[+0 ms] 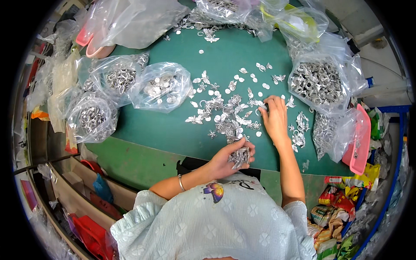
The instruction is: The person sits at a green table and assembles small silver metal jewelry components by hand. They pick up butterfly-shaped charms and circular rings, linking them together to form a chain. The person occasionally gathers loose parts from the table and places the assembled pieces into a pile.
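My left hand [223, 160] is cupped at the table's near edge, its fingers curled round a handful of small silver metal charms [239, 157]. Ahead of it spreads a loose heap of silver charms [226, 123], some shaped like flowers, leaves, wings and round discs. My right hand [276, 122] rests at the heap's right side with bent fingers drawn together by a charm on the table. Whatever lies between those fingertips is too small and covered to make out. Just right of that hand sits a smaller cluster of flower-shaped charms [299, 132].
Clear bags of metal rings [93, 119] and a bag of discs [161, 89] stand on the green table [151, 125] at left. A large bag of rings [318, 82] and a pink tray [359, 143] are at right. More bags line the far edge. Drawers [82, 190] lie lower left.
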Demonstrator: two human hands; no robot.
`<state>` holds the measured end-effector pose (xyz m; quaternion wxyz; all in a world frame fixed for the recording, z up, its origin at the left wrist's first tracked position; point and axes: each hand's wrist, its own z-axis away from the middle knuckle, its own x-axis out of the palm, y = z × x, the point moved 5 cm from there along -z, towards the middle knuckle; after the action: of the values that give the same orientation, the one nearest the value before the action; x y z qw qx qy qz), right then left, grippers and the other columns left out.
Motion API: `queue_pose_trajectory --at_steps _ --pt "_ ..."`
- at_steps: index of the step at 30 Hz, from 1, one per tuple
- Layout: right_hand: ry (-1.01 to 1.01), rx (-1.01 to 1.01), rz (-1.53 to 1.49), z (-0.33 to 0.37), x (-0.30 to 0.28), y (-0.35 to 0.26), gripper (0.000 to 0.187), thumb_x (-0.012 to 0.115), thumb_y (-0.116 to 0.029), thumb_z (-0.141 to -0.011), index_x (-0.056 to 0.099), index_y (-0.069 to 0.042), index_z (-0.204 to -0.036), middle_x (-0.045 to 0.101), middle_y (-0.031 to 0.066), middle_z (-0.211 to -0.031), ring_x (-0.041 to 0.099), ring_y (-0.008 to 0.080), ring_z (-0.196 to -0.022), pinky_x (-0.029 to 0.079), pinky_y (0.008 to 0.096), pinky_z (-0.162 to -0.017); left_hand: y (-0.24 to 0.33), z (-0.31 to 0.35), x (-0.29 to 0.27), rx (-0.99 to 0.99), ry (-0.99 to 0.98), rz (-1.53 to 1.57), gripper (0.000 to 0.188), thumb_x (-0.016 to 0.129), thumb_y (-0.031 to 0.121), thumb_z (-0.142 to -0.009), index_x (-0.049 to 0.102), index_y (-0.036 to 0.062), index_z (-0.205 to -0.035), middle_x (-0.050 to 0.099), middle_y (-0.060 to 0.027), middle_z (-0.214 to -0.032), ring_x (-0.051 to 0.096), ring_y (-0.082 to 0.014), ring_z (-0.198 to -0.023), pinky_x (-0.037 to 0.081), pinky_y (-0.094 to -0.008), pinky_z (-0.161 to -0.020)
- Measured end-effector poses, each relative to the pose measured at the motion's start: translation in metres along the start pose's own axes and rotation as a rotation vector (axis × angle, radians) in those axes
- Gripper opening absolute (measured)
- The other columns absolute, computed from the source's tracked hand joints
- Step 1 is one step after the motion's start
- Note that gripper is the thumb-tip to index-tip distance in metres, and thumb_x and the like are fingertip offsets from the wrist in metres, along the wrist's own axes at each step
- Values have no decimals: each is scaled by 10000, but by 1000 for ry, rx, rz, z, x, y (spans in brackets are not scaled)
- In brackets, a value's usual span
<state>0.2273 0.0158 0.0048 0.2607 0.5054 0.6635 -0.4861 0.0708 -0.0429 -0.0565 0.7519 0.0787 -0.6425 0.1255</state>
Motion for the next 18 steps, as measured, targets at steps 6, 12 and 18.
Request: queue_pose_trajectory --at_steps 6,12,18 --pt "-307 495 -992 20 -1 -2 164 617 19 -743 574 -5 -900 582 21 -791 511 89 -668 419 258 -602 5 8 1 -21 124 -14 450 334 424 -923 538 41 -1040 566 -98 -909 587 -225 -858 523 -362 -707" --pt "-451 104 -596 18 -12 -45 211 650 -42 -719 583 -13 -917 562 73 -887 510 189 -772 411 299 -673 15 13 21 31 399 -80 428 336 400 -926 534 29 -1009 556 -113 -922 580 -267 -858 517 -398 -746" --pt "-169 -182 -133 13 5 -53 220 669 -52 -693 551 -35 -878 530 106 -857 489 274 -777 406 344 -652 3 18 12 -77 139 -60 544 281 495 -907 538 17 -880 503 -100 -796 560 -260 -763 541 -331 -586"
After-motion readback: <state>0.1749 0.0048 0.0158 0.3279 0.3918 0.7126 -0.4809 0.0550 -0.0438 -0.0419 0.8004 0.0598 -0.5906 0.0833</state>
